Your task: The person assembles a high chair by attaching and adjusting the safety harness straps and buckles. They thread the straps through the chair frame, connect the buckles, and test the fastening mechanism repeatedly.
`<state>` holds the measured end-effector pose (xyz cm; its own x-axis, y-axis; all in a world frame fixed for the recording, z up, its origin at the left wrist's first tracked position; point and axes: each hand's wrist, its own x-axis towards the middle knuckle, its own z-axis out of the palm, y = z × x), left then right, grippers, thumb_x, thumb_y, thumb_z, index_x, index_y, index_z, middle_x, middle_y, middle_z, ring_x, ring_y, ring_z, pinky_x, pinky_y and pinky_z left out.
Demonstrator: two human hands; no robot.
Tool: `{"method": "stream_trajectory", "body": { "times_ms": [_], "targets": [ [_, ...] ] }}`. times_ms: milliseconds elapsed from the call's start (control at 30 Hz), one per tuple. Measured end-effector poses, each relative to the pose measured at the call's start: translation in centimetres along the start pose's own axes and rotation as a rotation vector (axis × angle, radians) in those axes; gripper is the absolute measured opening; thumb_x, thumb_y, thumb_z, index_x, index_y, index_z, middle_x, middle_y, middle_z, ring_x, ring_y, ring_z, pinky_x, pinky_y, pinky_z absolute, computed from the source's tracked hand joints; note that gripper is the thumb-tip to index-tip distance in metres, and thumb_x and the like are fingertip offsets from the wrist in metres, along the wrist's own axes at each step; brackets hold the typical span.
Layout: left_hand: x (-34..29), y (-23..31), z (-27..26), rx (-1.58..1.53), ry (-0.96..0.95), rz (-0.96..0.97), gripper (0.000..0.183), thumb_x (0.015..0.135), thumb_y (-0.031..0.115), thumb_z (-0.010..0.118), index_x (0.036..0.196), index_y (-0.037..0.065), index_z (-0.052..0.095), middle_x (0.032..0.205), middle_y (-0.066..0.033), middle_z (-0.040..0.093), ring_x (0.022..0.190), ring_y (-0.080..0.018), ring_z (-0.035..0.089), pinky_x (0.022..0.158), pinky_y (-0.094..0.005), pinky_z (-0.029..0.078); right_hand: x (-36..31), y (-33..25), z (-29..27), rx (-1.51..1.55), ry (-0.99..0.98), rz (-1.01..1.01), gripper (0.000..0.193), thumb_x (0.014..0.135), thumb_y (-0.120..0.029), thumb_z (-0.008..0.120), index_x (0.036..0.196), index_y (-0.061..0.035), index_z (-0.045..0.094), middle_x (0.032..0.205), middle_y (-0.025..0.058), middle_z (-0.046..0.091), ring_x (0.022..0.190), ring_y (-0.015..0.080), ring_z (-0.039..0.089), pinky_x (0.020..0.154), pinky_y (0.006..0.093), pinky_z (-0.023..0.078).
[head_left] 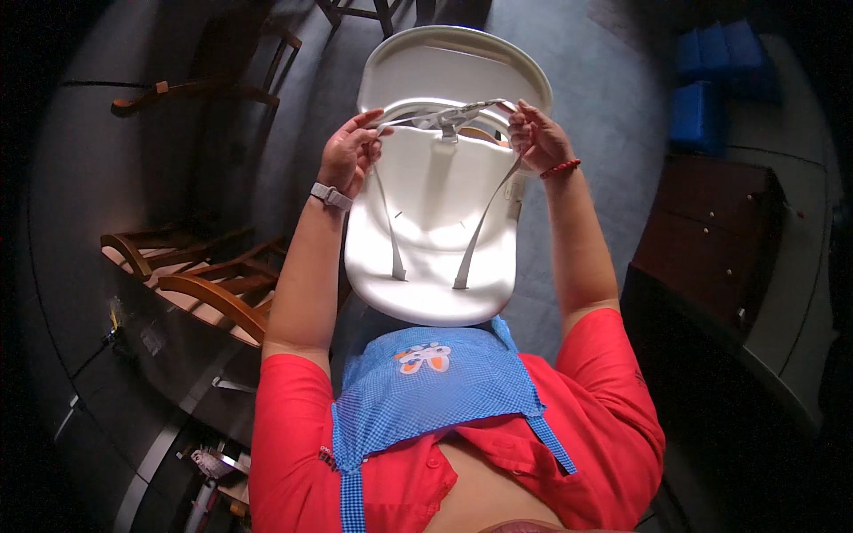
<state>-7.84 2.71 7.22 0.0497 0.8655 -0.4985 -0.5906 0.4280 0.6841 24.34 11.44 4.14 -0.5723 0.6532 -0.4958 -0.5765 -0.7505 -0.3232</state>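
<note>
A white plastic high chair [433, 186] stands in front of me, with a broad rounded panel [444, 64] at its far end. Two grey straps [480, 233] come up out of slots in its near part and run to my hands. Between the hands, the harness buckle [450, 122] and its bunched webbing lie across the middle of the chair. My left hand [354, 153] is closed in a pinch on the harness strap at the chair's left side. On the opposite side, my right hand [539, 139] grips the strap with bent fingers.
Wooden chairs [227, 300] stand close on my left, and another wooden piece [191, 91] is farther up. At the right are a dark brown cabinet [706, 235] with small knobs and several blue boxy things [697, 117]. The floor [604, 98] is grey.
</note>
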Motion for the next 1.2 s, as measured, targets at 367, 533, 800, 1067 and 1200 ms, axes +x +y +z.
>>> {"method": "stream_trajectory", "body": {
  "times_ms": [367, 533, 800, 1067, 1200],
  "targets": [
    [0.8, -9.3, -2.4, 1.120, -0.128, -0.158, 0.031, 0.081, 0.018, 0.052, 0.105, 0.001, 0.062, 0.091, -0.0173, 0.066, 0.072, -0.0142, 0.060, 0.066, -0.0281, 0.047, -2.1, 6.3, 0.6, -0.254, 0.288, 0.034, 0.010, 0.087, -0.020, 0.056, 0.088, -0.0105, 0.059, 0.049, -0.0107, 0.027, 0.041, 0.0039, 0.024, 0.039, 0.0192, 0.019],
    [5.7, -17.0, -1.7, 1.003, -0.132, -0.129, 0.050, 0.088, 0.046, 0.046, 0.106, 0.002, 0.062, 0.095, -0.0148, 0.065, 0.090, -0.0245, 0.060, 0.081, -0.0355, 0.045, -2.7, 8.6, -3.6, -0.101, 0.166, 0.042, 0.014, 0.084, -0.022, 0.058, 0.091, -0.0098, 0.057, 0.060, -0.0040, 0.045, 0.050, 0.0075, 0.040, 0.049, 0.0200, 0.035],
    [3.5, -17.3, 4.0, -0.037, -0.059, -0.575, 0.040, 0.087, 0.050, 0.051, 0.097, 0.012, 0.060, 0.087, -0.0044, 0.063, 0.073, -0.0159, 0.060, 0.064, -0.0268, 0.047, -4.2, 11.3, -6.2, -0.008, 0.173, -0.019, 0.020, 0.079, -0.018, 0.058, 0.090, -0.0019, 0.055, 0.081, 0.0080, 0.059, 0.068, 0.0177, 0.056, 0.066, 0.0271, 0.048],
    [2.8, -15.3, 4.5, -0.024, -0.069, -0.445, 0.023, 0.082, 0.019, 0.066, 0.095, 0.002, 0.057, 0.084, -0.0072, 0.062, 0.074, -0.0166, 0.062, 0.066, -0.0275, 0.053, -4.2, 11.8, -6.3, -0.103, 0.365, -0.197, 0.014, 0.082, -0.011, 0.054, 0.093, -0.0021, 0.053, 0.080, 0.0075, 0.058, 0.066, 0.0184, 0.056, 0.059, 0.0286, 0.049],
    [3.2, -15.7, 4.8, 0.014, -0.064, -0.367, 0.019, 0.081, 0.014, 0.066, 0.094, 0.001, 0.059, 0.087, -0.0065, 0.063, 0.077, -0.0153, 0.062, 0.072, -0.0264, 0.053, -4.0, 11.8, -5.7, -0.243, 0.375, -0.277, 0.020, 0.081, -0.012, 0.063, 0.095, -0.0027, 0.052, 0.083, 0.0071, 0.059, 0.070, 0.0168, 0.059, 0.059, 0.0271, 0.049]
  ]
}}
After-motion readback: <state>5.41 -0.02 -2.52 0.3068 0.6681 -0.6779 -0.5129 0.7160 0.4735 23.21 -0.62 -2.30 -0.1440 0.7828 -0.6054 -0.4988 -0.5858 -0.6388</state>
